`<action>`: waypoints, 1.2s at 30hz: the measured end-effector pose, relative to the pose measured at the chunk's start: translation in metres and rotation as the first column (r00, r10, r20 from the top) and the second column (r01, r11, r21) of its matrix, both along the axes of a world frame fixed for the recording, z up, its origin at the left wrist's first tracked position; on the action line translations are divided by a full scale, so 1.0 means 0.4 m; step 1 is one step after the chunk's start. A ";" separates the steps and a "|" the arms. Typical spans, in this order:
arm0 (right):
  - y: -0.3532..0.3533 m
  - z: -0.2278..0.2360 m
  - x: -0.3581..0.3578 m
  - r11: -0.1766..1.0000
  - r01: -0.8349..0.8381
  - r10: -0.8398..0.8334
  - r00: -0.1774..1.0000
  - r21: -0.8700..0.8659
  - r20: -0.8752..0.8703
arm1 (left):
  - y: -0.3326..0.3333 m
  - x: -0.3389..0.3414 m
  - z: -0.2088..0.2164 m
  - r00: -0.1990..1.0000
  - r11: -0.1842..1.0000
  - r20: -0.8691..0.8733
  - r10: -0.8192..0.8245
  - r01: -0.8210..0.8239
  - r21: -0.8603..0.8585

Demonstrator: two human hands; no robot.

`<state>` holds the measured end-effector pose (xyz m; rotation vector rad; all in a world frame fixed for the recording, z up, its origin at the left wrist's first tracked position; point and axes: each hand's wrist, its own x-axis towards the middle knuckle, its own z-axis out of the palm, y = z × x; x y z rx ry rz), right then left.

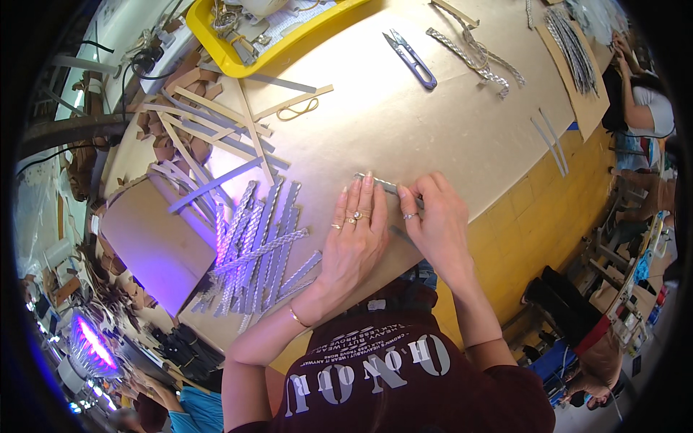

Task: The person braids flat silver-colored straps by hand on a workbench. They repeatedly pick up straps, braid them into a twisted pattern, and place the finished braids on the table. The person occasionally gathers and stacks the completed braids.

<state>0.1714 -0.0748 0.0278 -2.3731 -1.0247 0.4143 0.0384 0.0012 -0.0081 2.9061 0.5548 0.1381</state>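
A narrow silver-grey braided strip (388, 186) lies on the table near the front edge, between my hands. My left hand (357, 227) rests flat, fingers stretched out, with the fingertips pressing on the strip's left part. At the other end my right hand (439, 220) is closed, thumb and forefinger pinching the strip; its far end is hidden by the fingers. Just left of my left hand is a loose pile of silver braided and grey strips (253, 252). A grey strip end (404, 237) shows beneath my right hand.
Beige and grey flat strips (216, 137) and a rubber band (297, 110) lie at left. Beyond are a yellow tray (242, 71), thread snips (410, 61) and braided cords (476, 58). A brown board (574, 83) holds silver strips at far right. Other people sit nearby.
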 end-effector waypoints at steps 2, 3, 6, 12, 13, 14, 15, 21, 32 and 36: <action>-0.001 0.000 -0.002 1.000 -0.004 0.004 1.000 -0.009 0.017 | 0.000 0.000 0.002 1.000 1.000 -0.005 -0.007 0.007 0.011; -0.001 0.000 -0.003 1.000 -0.003 0.004 1.000 -0.015 0.026 | -0.001 0.001 0.003 1.000 1.000 0.000 -0.004 0.004 -0.003; 0.001 -0.001 -0.009 0.999 0.005 -0.004 0.999 -0.036 0.041 | -0.003 0.003 0.008 1.000 1.000 -0.026 -0.015 0.014 -0.017; -0.013 0.015 -0.013 0.993 0.057 -0.048 0.995 -0.105 0.089 | -0.006 0.005 0.009 0.999 0.999 -0.029 -0.028 0.027 -0.030; -0.023 0.022 -0.010 0.983 0.072 -0.059 0.995 -0.167 0.078 | -0.007 0.004 0.008 0.999 0.999 -0.030 -0.028 0.027 -0.034; -0.037 0.031 -0.003 0.980 0.068 -0.059 0.997 -0.189 0.050 | -0.007 0.003 0.007 0.998 0.999 -0.047 -0.033 0.031 -0.032; -0.054 0.042 0.009 0.972 0.056 -0.058 0.998 -0.230 -0.006 | -0.008 0.002 0.006 0.998 0.999 -0.061 -0.034 0.033 -0.030; -0.082 0.046 0.019 0.976 0.045 -0.055 0.998 -0.214 -0.041 | -0.012 0.002 0.001 0.996 0.998 -0.081 -0.040 0.036 -0.053; -0.086 0.034 0.017 0.986 0.033 -0.036 0.999 -0.165 -0.014 | -0.010 0.006 0.000 1.000 0.996 -0.004 0.012 -0.012 -0.084; -0.086 0.030 0.017 0.991 0.042 -0.045 0.999 -0.125 -0.018 | -0.005 0.003 0.002 1.000 0.996 -0.019 -0.007 0.005 -0.092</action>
